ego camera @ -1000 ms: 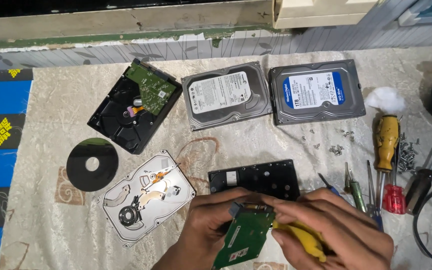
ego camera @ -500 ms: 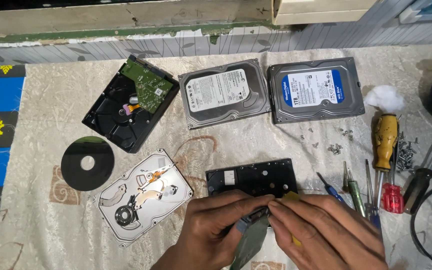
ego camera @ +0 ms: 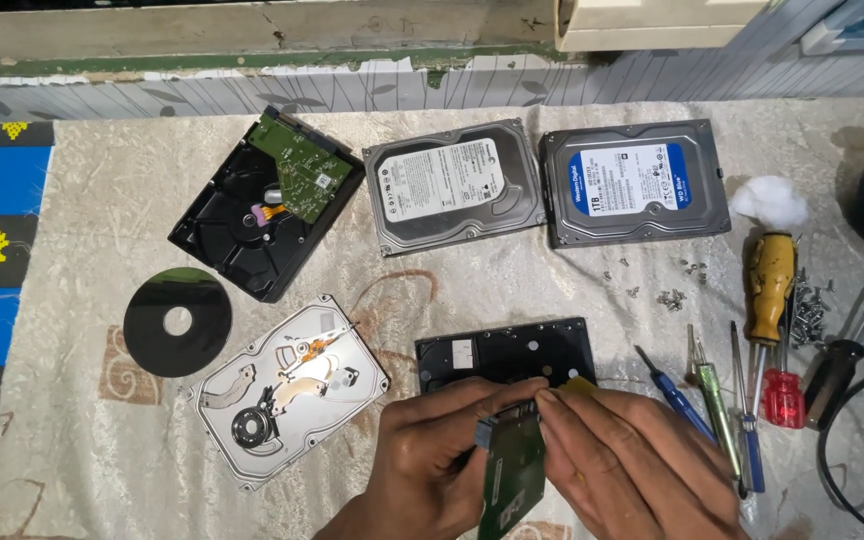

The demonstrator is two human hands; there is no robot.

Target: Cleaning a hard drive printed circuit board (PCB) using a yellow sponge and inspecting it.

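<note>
Low at six o'clock on the table, both hands meet over a small green circuit board point(ego camera: 510, 478). The left hand point(ego camera: 430, 462) pinches the board's upper left edge, thumb and fingers closed round it, while the right hand point(ego camera: 624, 462) lies curled over the right side with its fingertips point(ego camera: 552, 398) pressed to the top edge. A bit of something yellow point(ego camera: 580, 384) peeks out under the right hand; I can't tell what it is. The board stands tilted, nearly edge-on.

Just behind the fingers, at twelve o'clock, lies a black drive body point(ego camera: 508, 352), partly covered by the hands. At ten o'clock from the hands rests an opened silver drive chassis point(ego camera: 290, 388), its insides showing, and beyond it at nine o'clock a dark shiny platter disc point(ego camera: 176, 322). Farther up at eleven o'clock sits a black drive point(ego camera: 264, 204) with a green board folded off it. At twelve and one o'clock lie two closed drives, one with a white label point(ego camera: 452, 186), one with a blue and white label point(ego camera: 634, 182).

At three o'clock a row of screwdrivers point(ego camera: 742, 400) lies beside the right hand, including a yellow-handled screwdriver point(ego camera: 770, 272), with loose screws point(ego camera: 670, 296) scattered above them and a tuft of white cotton point(ego camera: 770, 200) near two o'clock.
</note>
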